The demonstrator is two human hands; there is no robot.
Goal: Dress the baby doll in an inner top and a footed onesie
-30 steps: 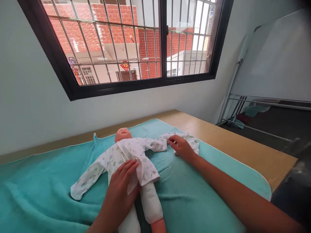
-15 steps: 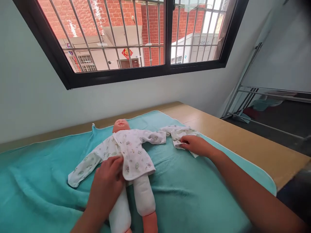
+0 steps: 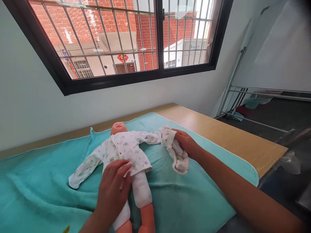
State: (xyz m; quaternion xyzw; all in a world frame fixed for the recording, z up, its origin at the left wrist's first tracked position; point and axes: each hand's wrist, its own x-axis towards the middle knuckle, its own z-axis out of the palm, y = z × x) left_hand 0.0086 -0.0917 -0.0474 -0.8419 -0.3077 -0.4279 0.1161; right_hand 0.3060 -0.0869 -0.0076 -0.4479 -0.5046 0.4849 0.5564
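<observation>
A baby doll (image 3: 119,127) lies on its back on a turquoise towel (image 3: 175,200). It wears a white wrap shirt (image 3: 132,152) with small printed figures; its legs (image 3: 142,191) are white cloth above bare lower parts. My right hand (image 3: 184,142) is closed on a bunched white printed baby garment (image 3: 181,161), lifted partly from the towel beside the doll's sleeve. The garment's kind is unclear because it is crumpled. My left hand (image 3: 114,184) hovers over the doll's lower belly, fingers loosely bent and apart, hiding part of the shirt's hem.
Under the towel is a wooden table (image 3: 204,123), pushed against the wall below a barred window (image 3: 109,48). To the right stands a whiteboard on a metal frame (image 3: 225,97). Dark floor with some items lies beyond the table's right edge.
My right hand has gathered the spread garment into a bunch and raised it. My left hand has let go of the shirt's edge and moved slightly right. The view has shifted a little.
</observation>
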